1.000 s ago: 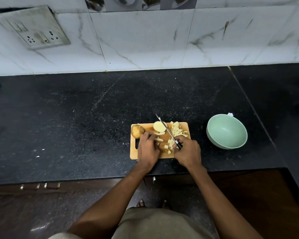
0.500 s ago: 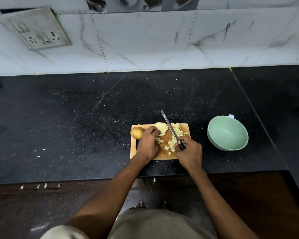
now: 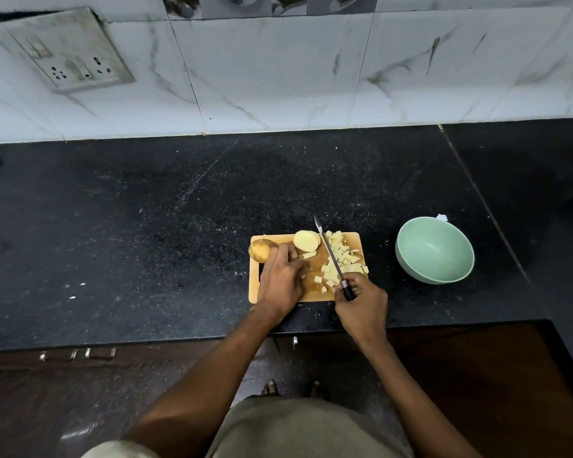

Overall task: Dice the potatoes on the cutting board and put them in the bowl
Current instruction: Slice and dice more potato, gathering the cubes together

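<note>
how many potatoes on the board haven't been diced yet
2: a whole potato at the cutting board's left edge, and a halved potato at its far edge. Others may be hidden under the left hand.

Both forearms point(image 3: 232, 365) are bare to the elbow, with no sleeves, watch or rings visible. The hands point(image 3: 280, 282) wear no gloves. A khaki-grey garment point(image 3: 298, 428) covers the body, and bare toes point(image 3: 272, 388) show below.

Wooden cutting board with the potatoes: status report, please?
Right hand grips black-handled knife; left hand on wooden cutting board. Pale potato dice piled there; green bowl empty. Nothing in the way.
</note>
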